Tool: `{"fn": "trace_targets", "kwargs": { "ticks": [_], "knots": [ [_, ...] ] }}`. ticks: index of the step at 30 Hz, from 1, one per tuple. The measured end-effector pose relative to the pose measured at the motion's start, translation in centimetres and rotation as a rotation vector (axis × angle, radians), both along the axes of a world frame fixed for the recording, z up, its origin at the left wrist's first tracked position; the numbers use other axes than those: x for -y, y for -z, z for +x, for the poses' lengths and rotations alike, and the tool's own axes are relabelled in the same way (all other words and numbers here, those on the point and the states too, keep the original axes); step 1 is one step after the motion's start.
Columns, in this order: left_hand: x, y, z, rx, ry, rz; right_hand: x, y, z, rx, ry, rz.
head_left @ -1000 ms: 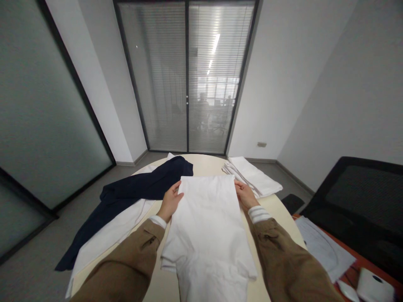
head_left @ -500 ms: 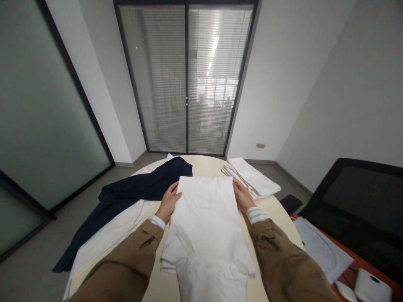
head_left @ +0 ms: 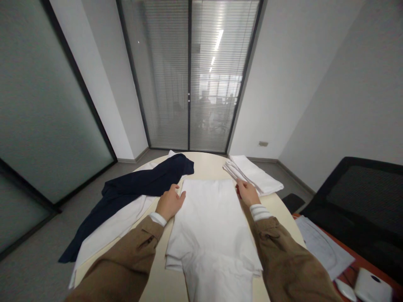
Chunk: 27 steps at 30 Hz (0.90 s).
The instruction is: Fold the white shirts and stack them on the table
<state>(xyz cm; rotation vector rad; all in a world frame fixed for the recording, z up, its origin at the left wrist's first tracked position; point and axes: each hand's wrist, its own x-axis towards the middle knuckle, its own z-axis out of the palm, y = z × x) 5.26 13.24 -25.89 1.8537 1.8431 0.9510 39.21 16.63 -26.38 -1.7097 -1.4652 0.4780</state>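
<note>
A long folded white garment [head_left: 210, 226], probably trousers, lies flat on the round cream table [head_left: 201, 161] between my hands. My left hand [head_left: 170, 202] rests beside its left edge, with the fingertips near its upper corner and nothing held. My right hand [head_left: 247, 193] sits just off its upper right corner, next to a folded white cloth [head_left: 253, 175]. On the left, a navy garment [head_left: 141, 180] lies over a white cloth [head_left: 113, 226]. The lower end of the white garment runs out of view below.
Beyond the table's right side stand a black mesh chair back [head_left: 359, 197] and an orange desk with white papers [head_left: 321, 247] and a white device [head_left: 373, 285]. Grey floor surrounds the table. A glass door with blinds [head_left: 189, 84] stands ahead.
Both hands have come off the white garment's upper edge and lie beside it. The garment sits flatter, with its top edge slightly lower. The view has shifted slightly.
</note>
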Motion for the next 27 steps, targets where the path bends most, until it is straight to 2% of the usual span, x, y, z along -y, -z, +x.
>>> {"fn": "trace_targets", "kwargs": {
  "ticks": [2, 4, 7, 9, 12, 17, 19, 21, 23, 27],
  "knots": [
    [0.9, -0.7, -0.4, -0.131, 0.032, -0.168, 0.9, -1.2, -0.3, 0.077, -0.103, -0.188],
    [1.6, -1.2, -0.6, -0.171, 0.086, -0.259, 1.9, -2.4, -0.7, 0.130, -0.213, -0.366],
    [2.2, -1.4, -0.8, -0.135, 0.213, -0.315, 3.1, -3.5, -0.8, 0.119, -0.388, -0.586],
    [2.3, -1.3, -0.7, -0.106, 0.273, -0.297, 3.4, -3.5, -0.5, 0.085, -0.477, -0.627],
    [2.1, -0.7, -0.3, -0.038, 0.241, -0.191, 2.9, -2.4, -0.2, 0.027, -0.490, -0.513],
    [1.3, 0.3, 0.2, 0.081, 0.146, -0.016, 1.4, 0.2, -0.8, -0.173, -0.313, -0.161],
    [1.3, 0.3, 0.1, 0.080, 0.115, -0.033, 1.2, 0.7, -1.0, -0.195, -0.281, -0.124],
    [1.4, 0.1, -0.2, 0.078, 0.102, -0.101, 1.4, 0.7, -0.8, -0.143, -0.267, -0.154],
    [1.7, -0.1, -0.7, 0.099, 0.171, -0.158, 1.9, 0.4, -0.5, -0.092, -0.295, -0.214],
    [2.0, -0.1, -1.5, 0.176, 0.459, -0.166, 3.1, -0.3, -0.1, -0.008, -0.459, -0.201]
  ]
}}
